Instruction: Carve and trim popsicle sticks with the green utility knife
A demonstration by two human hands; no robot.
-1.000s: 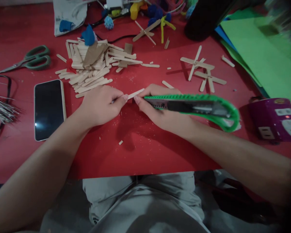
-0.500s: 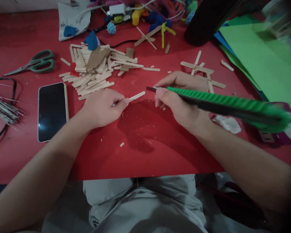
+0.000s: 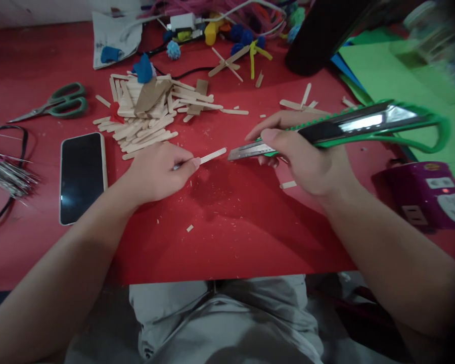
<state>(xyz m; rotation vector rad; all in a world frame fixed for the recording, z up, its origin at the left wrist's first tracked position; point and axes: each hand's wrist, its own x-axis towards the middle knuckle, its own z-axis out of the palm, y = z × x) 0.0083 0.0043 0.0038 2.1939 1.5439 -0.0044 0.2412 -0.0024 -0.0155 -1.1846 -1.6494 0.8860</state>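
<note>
My left hand (image 3: pixel 157 169) is closed, pinching one end of a short wooden craft stick (image 3: pixel 212 155) that lies on the red table (image 3: pixel 231 222). My right hand (image 3: pixel 307 156) is wrapped round a green utility knife (image 3: pixel 364 126). Its metal blade (image 3: pixel 246 150) sticks out to the left, the tip just right of the stick's free end and not touching it. Small wood chips lie on the table below the hands.
A pile of craft sticks (image 3: pixel 151 114) lies behind my left hand. A phone (image 3: pixel 82 176) rests face up at the left, green-handled scissors (image 3: pixel 56 103) beyond it. Glued stick crosses (image 3: pixel 307 103), green paper (image 3: pixel 398 81) and a purple power strip (image 3: pixel 428 194) are at the right.
My right hand drew away from the stick to the right, lifted and turned the knife, so the blade now shows. My left hand kept hold of the stick.
</note>
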